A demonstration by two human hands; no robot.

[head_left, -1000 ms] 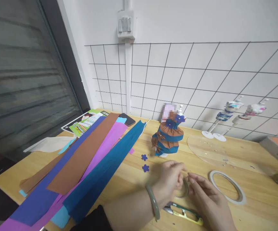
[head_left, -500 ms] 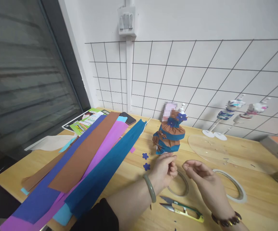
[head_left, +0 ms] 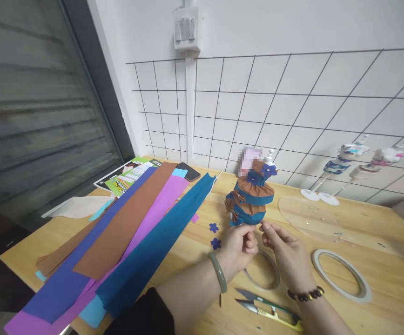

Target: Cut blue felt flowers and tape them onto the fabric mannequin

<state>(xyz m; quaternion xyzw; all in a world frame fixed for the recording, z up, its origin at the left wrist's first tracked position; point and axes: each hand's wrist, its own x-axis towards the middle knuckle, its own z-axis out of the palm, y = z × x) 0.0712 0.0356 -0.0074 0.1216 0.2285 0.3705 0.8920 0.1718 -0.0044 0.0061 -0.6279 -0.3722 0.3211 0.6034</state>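
My left hand, with a pale green bangle at the wrist, is curled closed at the base of a figure dressed in gathered brown and teal crepe paper. Dark blue paper flowers sit near its top. Close by on the right, my right hand pinches thumb and finger together, its tips near the left hand's. Whatever either hand pinches is too small or hidden to make out. Below the hands lie a thin tape ring and yellow-handled thread snips.
Long crepe paper strips cover the table's left side, with a phone behind them. Two loose blue flowers lie left of my hands. A white tape roll, a clear disc and two figures on stands are at right.
My right hand has moved left and slightly up, so its fingertips are now close to my left hand. The left hand stays curled at the figure's base. The view has shifted slightly.
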